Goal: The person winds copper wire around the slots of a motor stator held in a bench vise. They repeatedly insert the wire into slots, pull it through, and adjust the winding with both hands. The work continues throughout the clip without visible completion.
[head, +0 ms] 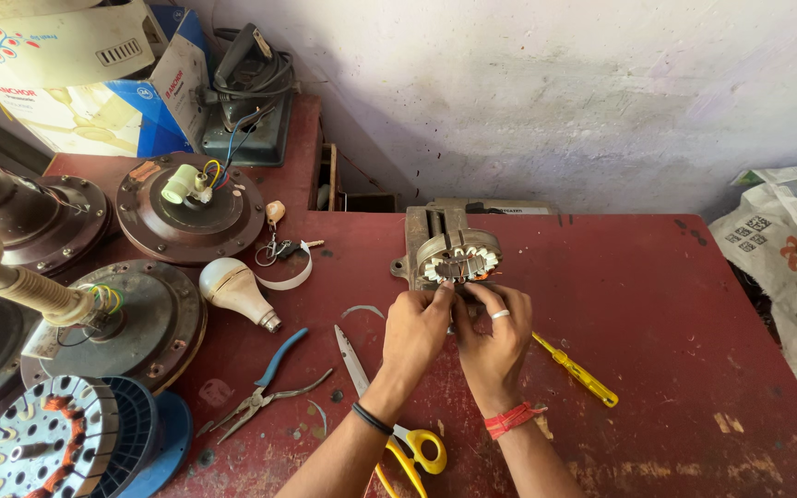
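Left to right on the worn red table (657,304): brown metal ceiling-fan housings (189,207), a white bulb (235,288), blue-handled pliers (265,383), yellow-handled scissors (389,406). The left hand (414,332) and right hand (493,337), fingers pinched, work at the ring-shaped slotted stator core (458,260) clamped mid-table; fine fingertip control appears needed. A yellow screwdriver (576,369) lies rightward.

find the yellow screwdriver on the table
In the head view, the yellow screwdriver lies on the red table, just right of the right hand.
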